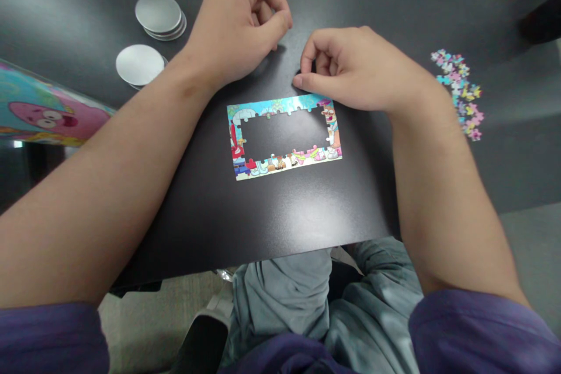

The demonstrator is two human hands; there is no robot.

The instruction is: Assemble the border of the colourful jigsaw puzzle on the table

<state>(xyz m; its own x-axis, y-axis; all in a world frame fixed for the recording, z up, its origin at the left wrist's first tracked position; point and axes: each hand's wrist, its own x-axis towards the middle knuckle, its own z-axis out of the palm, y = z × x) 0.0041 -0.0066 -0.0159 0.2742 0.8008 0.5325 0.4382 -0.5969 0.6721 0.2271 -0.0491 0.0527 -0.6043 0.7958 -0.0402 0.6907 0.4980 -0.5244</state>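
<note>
A rectangular jigsaw border [287, 170] with cartoon figures lies joined on the dark table, its middle showing bare tabletop. Beyond its upper left side is my left hand [248, 23], fingers curled and thumb against the index finger. Whether a small piece is inside that pinch is hidden. My right hand [350, 67] rests at the border's upper right corner, partly over the top edge. Its fingers are bent and the thumb tip lies close to the index tip; I cannot make out anything held there. Loose jigsaw pieces [460, 85] form a pile beyond my right wrist.
Two stacks of silvery discs, a far stack [158, 13] and a near stack [140, 64], stand at the left. A colourful box [48, 108] with a pink cartoon figure is partly behind my left forearm. A dark object [541, 20] sits at the far right. The table's front edge [280, 258] is above my legs.
</note>
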